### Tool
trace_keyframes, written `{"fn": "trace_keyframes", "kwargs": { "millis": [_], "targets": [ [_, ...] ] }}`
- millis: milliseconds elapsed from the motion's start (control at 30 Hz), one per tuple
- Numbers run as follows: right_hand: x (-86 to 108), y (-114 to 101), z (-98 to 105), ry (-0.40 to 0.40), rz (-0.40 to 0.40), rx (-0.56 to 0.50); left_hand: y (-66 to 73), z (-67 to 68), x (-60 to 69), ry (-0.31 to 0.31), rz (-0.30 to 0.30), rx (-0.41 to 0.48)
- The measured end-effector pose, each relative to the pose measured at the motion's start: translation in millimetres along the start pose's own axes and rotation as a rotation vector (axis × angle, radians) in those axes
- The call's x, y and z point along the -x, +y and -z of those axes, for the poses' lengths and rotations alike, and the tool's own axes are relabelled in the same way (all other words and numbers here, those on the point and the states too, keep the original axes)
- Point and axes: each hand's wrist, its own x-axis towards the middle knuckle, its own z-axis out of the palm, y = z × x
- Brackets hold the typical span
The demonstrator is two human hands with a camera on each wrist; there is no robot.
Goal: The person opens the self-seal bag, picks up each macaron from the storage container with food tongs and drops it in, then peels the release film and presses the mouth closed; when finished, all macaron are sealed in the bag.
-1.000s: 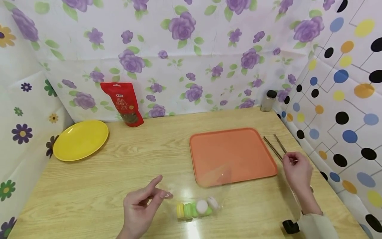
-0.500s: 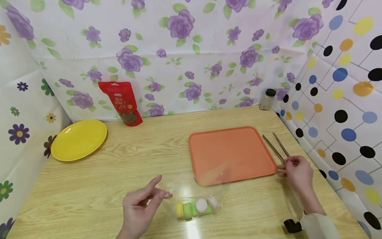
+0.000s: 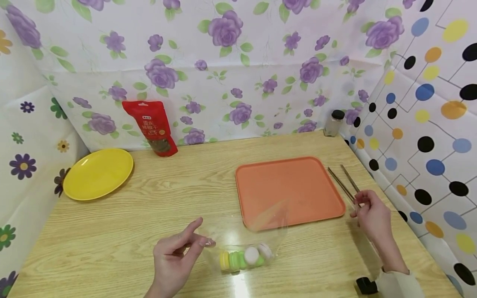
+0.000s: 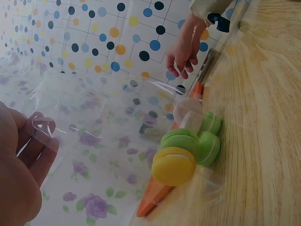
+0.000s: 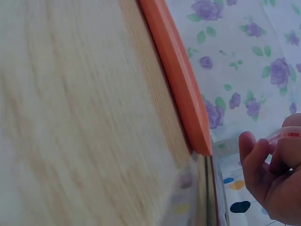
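My left hand (image 3: 173,258) pinches the edge of a clear plastic bag (image 3: 268,223) between thumb and fingers. Inside the bag, near the table, lie several macarons: a yellow one (image 4: 174,167), green ones (image 4: 180,141) and pale pinkish ones (image 3: 251,255). On the other side, my right hand (image 3: 374,215) is raised with curled fingers and pinches a thin clear plastic strip (image 5: 288,134), which bears small red print. Below that hand, two thin metal arms (image 3: 340,184), apparently tongs, lie on the table; the hand hides part of them.
An orange tray (image 3: 290,190) lies right of centre, partly behind the bag. A yellow plate (image 3: 98,174) is at the left. Along the back wall stand a red pouch (image 3: 152,128) and a small black-lidded jar (image 3: 334,123). Patterned cloth walls enclose three sides.
My right hand's fingers spread a little half a second ago and are drawn closer together now. The left hand, the bag and the macarons stay in place.
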Motion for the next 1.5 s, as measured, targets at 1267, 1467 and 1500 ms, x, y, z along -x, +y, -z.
{"fn": "trace_keyframes", "kwargs": {
  "millis": [1267,1467,1500],
  "targets": [
    [11.3,16.3,9.9,-0.428,0.159,0.252,-0.7,0.2,1.5,-0.020,0.005,0.017],
    [11.7,16.6,6.4,-0.334,0.214,0.278,-1.1,0.1,1.0,-0.025,-0.002,0.018],
    [11.6,16.4,6.1,-0.301,0.233,0.287,-1.2,0.2,1.0,-0.025,-0.002,0.018]
  ]
}}
